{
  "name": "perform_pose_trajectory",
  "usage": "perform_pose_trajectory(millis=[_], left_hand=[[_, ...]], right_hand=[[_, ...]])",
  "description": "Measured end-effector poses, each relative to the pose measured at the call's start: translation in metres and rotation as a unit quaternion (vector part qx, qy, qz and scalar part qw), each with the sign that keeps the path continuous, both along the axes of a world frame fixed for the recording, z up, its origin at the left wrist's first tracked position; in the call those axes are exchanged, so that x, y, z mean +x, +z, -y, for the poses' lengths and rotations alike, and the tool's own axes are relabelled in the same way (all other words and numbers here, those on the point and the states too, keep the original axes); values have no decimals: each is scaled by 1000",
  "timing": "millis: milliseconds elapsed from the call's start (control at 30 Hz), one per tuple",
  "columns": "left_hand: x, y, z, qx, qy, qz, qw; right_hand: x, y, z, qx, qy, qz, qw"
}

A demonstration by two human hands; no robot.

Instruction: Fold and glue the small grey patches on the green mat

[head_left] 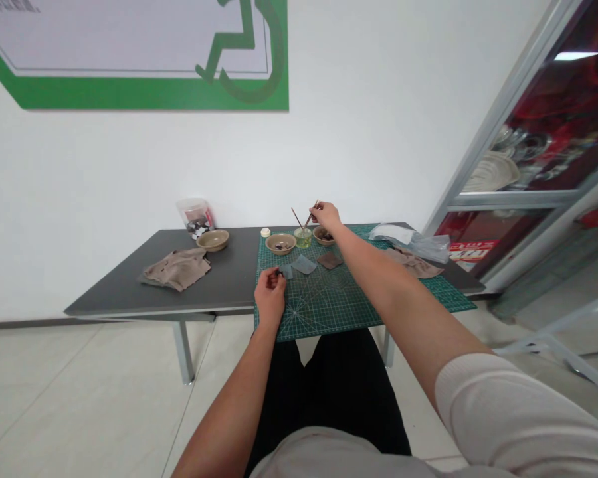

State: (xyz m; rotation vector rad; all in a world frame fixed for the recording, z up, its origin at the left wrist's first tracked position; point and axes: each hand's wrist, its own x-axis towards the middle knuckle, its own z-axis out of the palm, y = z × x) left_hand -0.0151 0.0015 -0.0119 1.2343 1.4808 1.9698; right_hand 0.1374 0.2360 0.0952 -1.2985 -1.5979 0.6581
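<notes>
Left hand [270, 289] pinches a speck [278, 271] — button, perhaps; right hand [325, 216] grips stick [315, 205].

**Green Grid, Grey Desk**

The cutting mat [339, 302] is green, ruled with pale grid lines; the desk [229, 282] is dark grey. The bowls [212, 239] are tan (the cloth [177, 269] a close beige). The fabric squares [303, 264] are grey-blue and brown. The sticks [297, 218] are brown too.

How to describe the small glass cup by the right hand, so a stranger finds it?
A green cutting mat lies on the grey table. At its far edge three vessels stand in a row; the cup is the middle one. Unlike the tan bowls beside it, it is clear, greenish glass holding a stick.
</notes>
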Motion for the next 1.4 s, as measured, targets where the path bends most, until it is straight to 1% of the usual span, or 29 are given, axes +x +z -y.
perform_pose_trajectory(millis=[67,167,233,333,400,467,567,667,733,800,933,1033,1133,1233,1333,1400], left_hand=[[0,2,0,-3,-5,-11,1000],[0,4,1,-4,-16,-29,999],[-1,4,2,-1,-5,-44,999],[-4,4,2,8,15,-75,997],[-4,4,2,13,12,-85,996],[-4,2,2,12,4,-76,997],[-2,0,0,-1,-8,-46,999],[-1,-2,-1,-9,-21,-25,999],[-1,-2,-1,-8,-24,-31,999],[-1,-1,0,-6,-23,-42,999],[-2,0,1,-7,-16,-53,998],[-2,1,2,-15,-19,-47,999],[-1,2,3,-32,-24,-40,998],[-1,4,3,-42,-24,-53,997],[-3,6,2,-36,-38,-43,998],[-5,7,-1,-24,-70,-40,996]], right_hand=[[3,1,1,-23,27,17,999],[4,1,1,-39,42,43,997],[4,2,2,-34,39,48,997],[3,2,3,-9,17,21,1000],[2,3,5,-25,18,6,1000],[2,3,6,-42,22,-8,999],[2,4,7,-32,17,-28,999],[1,4,6,-40,15,23,999],[-1,0,6,-31,-1,46,998],[-3,-5,6,-25,-10,38,999],[-5,-15,8,-61,9,3,998],[-2,-13,11,-35,-3,-13,999],[9,-2,15,0,-21,-54,998],[26,11,27,27,-22,-146,989],[48,14,53,45,-8,-267,963],[60,8,80,43,4,-336,941]])
